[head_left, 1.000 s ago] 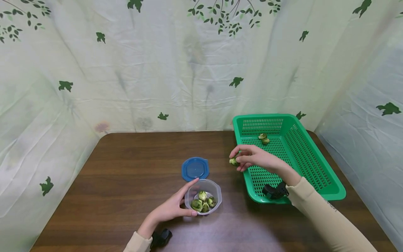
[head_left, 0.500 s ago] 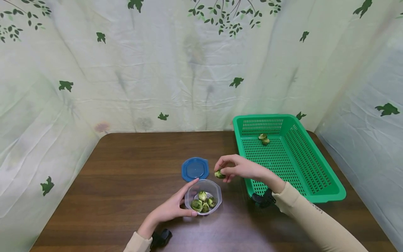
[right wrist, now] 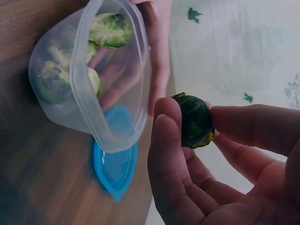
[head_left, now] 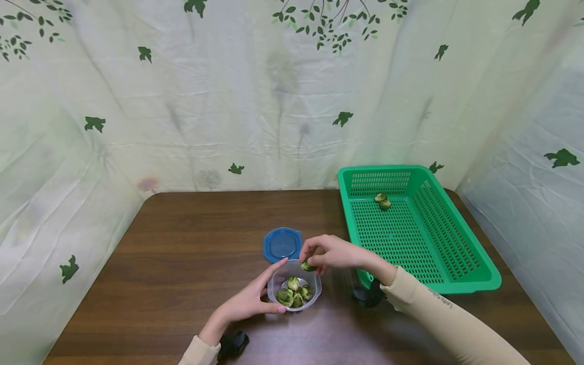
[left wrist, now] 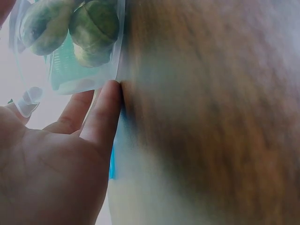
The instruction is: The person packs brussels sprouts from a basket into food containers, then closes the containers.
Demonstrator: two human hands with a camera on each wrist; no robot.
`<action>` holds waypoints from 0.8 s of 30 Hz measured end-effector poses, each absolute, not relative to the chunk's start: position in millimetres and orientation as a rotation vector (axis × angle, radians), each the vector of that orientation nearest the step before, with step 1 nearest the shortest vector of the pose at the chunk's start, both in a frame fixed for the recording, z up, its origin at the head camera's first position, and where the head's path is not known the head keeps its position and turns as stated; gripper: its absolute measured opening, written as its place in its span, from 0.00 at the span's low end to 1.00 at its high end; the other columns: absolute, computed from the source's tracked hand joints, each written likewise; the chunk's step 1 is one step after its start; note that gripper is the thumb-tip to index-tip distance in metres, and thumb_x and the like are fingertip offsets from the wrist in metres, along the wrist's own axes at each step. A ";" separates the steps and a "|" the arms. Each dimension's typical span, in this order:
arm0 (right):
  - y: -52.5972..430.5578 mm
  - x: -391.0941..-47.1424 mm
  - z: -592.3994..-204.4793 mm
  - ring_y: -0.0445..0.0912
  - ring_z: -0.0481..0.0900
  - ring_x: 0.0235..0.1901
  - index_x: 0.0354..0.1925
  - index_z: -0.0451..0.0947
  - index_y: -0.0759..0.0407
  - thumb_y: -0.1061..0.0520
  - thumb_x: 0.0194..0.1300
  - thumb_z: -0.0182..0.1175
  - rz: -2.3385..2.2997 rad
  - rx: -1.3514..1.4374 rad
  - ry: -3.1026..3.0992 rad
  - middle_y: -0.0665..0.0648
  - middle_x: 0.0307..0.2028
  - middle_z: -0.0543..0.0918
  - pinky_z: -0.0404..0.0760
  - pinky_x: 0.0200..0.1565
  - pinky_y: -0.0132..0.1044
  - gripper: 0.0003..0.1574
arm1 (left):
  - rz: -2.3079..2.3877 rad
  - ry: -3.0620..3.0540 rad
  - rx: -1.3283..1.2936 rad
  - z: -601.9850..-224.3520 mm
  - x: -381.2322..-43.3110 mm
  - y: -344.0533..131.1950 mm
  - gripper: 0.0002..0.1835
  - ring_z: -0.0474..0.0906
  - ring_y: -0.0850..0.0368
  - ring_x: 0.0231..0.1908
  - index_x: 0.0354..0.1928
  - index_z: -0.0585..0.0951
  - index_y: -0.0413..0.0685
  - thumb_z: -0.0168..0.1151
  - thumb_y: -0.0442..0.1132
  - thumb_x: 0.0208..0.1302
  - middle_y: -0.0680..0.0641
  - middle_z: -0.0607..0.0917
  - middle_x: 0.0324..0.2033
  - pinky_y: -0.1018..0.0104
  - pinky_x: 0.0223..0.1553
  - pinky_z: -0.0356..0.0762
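A clear plastic food container [head_left: 318, 278] stands on the table, and several Brussels sprouts [head_left: 285, 297] lie inside it. My left hand [head_left: 246, 301] holds the container from its left side, thumb at the near wall and fingers along the far side. In the left wrist view, fingertips [left wrist: 110, 91] touch its wall. Between thumb and fingertips, my right hand [head_left: 336, 252] pinches one Brussels sprout [right wrist: 197, 121] over the container's far right rim. The right wrist view shows that sprout dark green, with a yellowish underside.
Just behind the container lies a blue lid [head_left: 283, 244] flat on the brown wooden table [head_left: 196, 248]. A green perforated basket [head_left: 488, 280] stands at the right, with two Brussels sprouts [head_left: 385, 205] near its far left corner. A leaf-patterned cloth [head_left: 255, 126] hangs behind.
My right hand has carried the pinched Brussels sprout left and nearer, from the basket's left edge to the container's rim. My left hand and the container have stayed put.
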State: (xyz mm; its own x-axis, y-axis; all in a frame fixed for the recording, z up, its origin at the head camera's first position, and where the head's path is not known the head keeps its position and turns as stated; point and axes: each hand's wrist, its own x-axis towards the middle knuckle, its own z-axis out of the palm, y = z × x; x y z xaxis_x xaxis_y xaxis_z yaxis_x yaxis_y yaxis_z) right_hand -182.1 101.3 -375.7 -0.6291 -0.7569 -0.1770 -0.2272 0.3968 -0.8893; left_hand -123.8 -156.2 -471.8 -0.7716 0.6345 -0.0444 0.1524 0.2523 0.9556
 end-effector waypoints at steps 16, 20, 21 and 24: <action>86.5 -180.0 -385.9 0.46 0.80 0.25 0.37 0.79 0.60 0.70 0.63 0.54 -1.048 -0.931 2.178 0.52 0.33 0.80 0.82 0.30 0.41 0.09 | 1.525 2.109 0.700 -472.9 -123.9 -157.1 0.50 0.52 0.49 0.68 0.76 0.47 0.56 0.70 0.42 0.58 0.50 0.47 0.73 0.56 0.61 0.64; 84.0 -178.3 -386.5 0.46 0.79 0.24 0.36 0.79 0.60 0.70 0.62 0.54 -0.999 -0.958 2.213 0.52 0.31 0.79 0.81 0.28 0.37 0.09 | 1.528 2.107 0.708 -473.3 -124.0 -156.8 0.51 0.52 0.50 0.68 0.76 0.47 0.55 0.70 0.42 0.58 0.50 0.47 0.73 0.57 0.61 0.64; 83.5 -177.8 -386.4 0.46 0.79 0.24 0.36 0.79 0.61 0.70 0.62 0.54 -0.987 -0.962 2.220 0.52 0.31 0.79 0.80 0.28 0.36 0.09 | 1.529 2.107 0.711 -473.5 -124.2 -156.8 0.51 0.52 0.50 0.68 0.76 0.47 0.55 0.70 0.42 0.58 0.50 0.47 0.73 0.57 0.61 0.64; 83.2 -176.8 -385.6 0.46 0.79 0.23 0.36 0.79 0.62 0.70 0.62 0.54 -0.967 -0.955 2.231 0.55 0.31 0.80 0.81 0.29 0.39 0.08 | 1.529 2.108 0.713 -474.1 -124.5 -156.6 0.51 0.52 0.50 0.68 0.76 0.47 0.55 0.70 0.42 0.58 0.50 0.47 0.73 0.55 0.61 0.63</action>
